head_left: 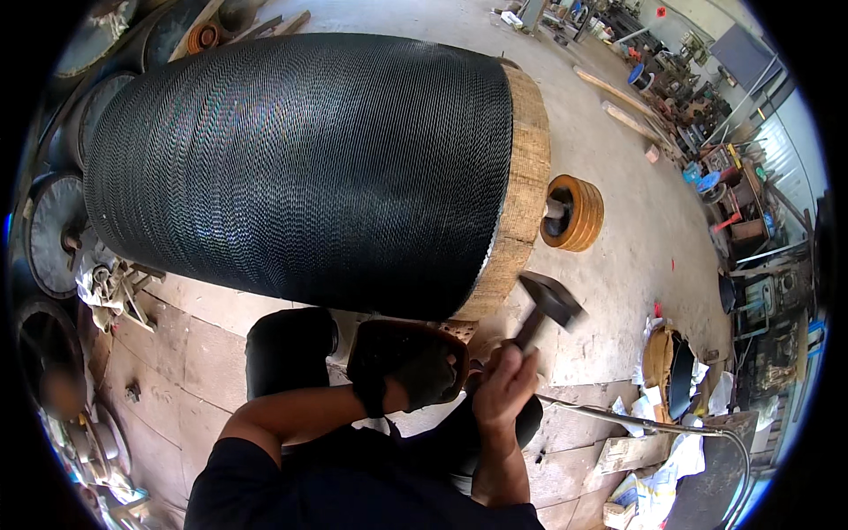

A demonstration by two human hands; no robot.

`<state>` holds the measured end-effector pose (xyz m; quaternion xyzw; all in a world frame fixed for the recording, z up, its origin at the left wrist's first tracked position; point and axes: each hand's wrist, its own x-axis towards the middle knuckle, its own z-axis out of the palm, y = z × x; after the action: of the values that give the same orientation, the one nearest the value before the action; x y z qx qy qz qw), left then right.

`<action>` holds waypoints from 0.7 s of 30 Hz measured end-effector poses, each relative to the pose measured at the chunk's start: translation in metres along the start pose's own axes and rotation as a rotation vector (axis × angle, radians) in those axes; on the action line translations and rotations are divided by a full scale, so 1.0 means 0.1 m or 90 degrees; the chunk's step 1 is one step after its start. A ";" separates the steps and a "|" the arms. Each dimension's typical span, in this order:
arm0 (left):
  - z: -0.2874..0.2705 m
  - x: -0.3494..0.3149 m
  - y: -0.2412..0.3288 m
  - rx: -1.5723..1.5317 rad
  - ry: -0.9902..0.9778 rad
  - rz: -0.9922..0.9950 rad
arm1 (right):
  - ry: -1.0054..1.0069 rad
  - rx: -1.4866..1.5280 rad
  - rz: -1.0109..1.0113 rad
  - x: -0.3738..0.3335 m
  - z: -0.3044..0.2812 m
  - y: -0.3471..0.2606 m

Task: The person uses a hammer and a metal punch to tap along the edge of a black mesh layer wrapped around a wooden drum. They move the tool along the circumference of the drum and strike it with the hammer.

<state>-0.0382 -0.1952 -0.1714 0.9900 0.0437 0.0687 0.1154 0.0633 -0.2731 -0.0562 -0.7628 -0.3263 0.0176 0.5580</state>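
Note:
My right hand [505, 389] is bare and wrapped round the handle of a hammer [552, 302]. The hammer's dark metal head is raised, slightly blurred, near the lower right end of a large roller. Between my knees, my left hand [426, 375] wears a dark glove and is closed, with a fingertip showing; what it grips is hidden. It lies over a dark container with a brown rim [461, 382]. Before me lies the roller [309, 168], its black surface finely ridged. A pale wooden band [528, 150] rings its right end.
A grooved orange-brown pulley [579, 214] sits on the roller's right shaft. Large round drums [55, 234] line the left side. At right are a bent metal rod [654, 426], scraps, papers and cluttered tools. Wooden beams [614, 91] lie on the concrete floor further back.

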 end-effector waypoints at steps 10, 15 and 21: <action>0.16 -0.02 -0.04 -0.150 0.056 0.022 | -0.063 -0.082 0.064 -0.01 0.04 0.04; -0.15 -0.05 -0.05 -0.160 0.082 0.042 | 0.111 0.083 -0.188 0.06 0.12 0.16; -0.33 -0.08 -0.02 -0.255 0.145 0.020 | -0.016 -0.163 0.001 0.02 0.14 0.25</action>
<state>-0.0507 -0.1869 -0.1405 0.9336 0.0266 0.1891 0.3031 0.0714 -0.2646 -0.0826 -0.8279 -0.3323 -0.0143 0.4515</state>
